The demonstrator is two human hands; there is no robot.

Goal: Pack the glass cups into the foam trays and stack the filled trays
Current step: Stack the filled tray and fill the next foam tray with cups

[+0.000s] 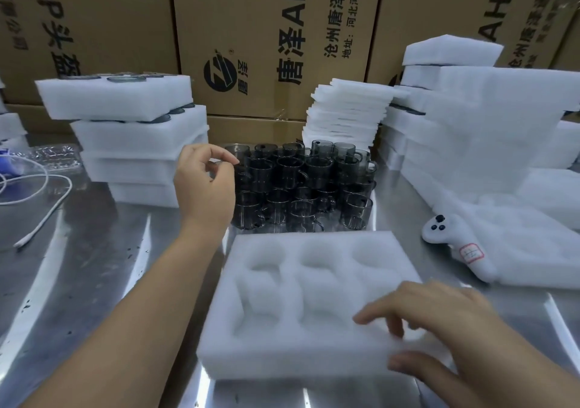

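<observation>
Take the empty foam tray [301, 307] as your reference: directly behind it the cluster of glass cups [304, 184] blocks the way, hemmed by the stack of filled trays [131, 144] behind-left and foam piles [470, 131] behind-right. To its left, bare metal table [78, 266] gives open passage, crossed only by a white cable [47, 209]. To its right, a white controller [455, 244] lies close by.

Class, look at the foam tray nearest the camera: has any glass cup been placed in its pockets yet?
No. The pockets of the foam tray are bare white foam, and the glass cups stand grouped behind it.
</observation>
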